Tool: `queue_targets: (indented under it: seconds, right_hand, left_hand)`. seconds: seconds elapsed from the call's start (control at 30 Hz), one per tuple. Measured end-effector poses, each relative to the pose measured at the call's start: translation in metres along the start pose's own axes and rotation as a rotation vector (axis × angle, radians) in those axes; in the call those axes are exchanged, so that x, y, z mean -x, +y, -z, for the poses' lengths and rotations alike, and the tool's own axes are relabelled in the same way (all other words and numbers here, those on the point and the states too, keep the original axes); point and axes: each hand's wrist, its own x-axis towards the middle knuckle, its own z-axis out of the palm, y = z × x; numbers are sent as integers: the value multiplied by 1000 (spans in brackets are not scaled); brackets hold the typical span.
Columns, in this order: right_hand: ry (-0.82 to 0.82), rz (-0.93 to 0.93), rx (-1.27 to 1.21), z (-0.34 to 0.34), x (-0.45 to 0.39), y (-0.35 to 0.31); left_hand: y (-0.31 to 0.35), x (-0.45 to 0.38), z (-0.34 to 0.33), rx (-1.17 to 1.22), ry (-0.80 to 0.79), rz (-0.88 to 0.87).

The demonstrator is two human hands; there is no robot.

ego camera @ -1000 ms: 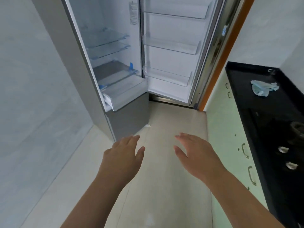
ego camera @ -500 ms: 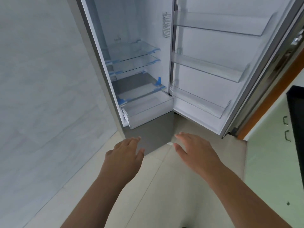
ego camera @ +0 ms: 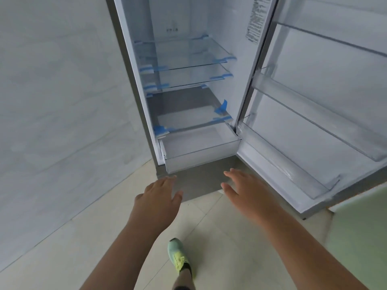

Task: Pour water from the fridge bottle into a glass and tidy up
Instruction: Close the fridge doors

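Observation:
The fridge (ego camera: 134,84) stands in front of me with its door (ego camera: 326,114) swung wide to the right. Its glass shelves (ego camera: 188,59) and the clear bottom drawer (ego camera: 199,151) hold nothing that I can see, and the door racks (ego camera: 310,105) look bare too. No bottle and no glass are in view. My left hand (ego camera: 157,197) and my right hand (ego camera: 247,189) hover with fingers straight, just below the drawer's front, holding nothing.
A grey tiled wall (ego camera: 58,101) runs along the left. Pale floor tiles (ego camera: 83,237) lie underfoot, with my foot in a green shoe (ego camera: 177,254) stepping forward. A light green cabinet (ego camera: 360,237) sits at the right edge under the open door.
The view has closed in on the fridge; it now fills the upper frame. Counter and stove have left the view. Both hands stay open and reach nearer the bottom drawer. A foot appears.

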Motion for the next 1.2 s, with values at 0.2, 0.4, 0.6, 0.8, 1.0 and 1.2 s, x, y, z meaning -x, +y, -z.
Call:
queue_targets:
  seconds: [0.2,0.4,0.6,0.8,1.0,1.2]
  right_hand:
    - [-45,-40,21,-6,-114,8]
    - [-174,-348,-588,-27,-214,13]
    - [-189,-1007,-1927,-51,-277,44]
    - [-181,-1146,-2025,-78,-313,71]
    - [-161,-1157,-2093,-88,-334,78]
    - [-125,-1220,-2091,-88,-349,77]
  left_hand:
    - [-10,-116,1,26,-27,12]
    - [-12,-206,-20,639,-45,253]
    - [-20,-250,-72,2150,254,938]
    - [-1,-268,-108,2384,347,1117]
    - [18,-292,-121,2487,281,1062]
    - [26,-306,-118,2531,338,1064]
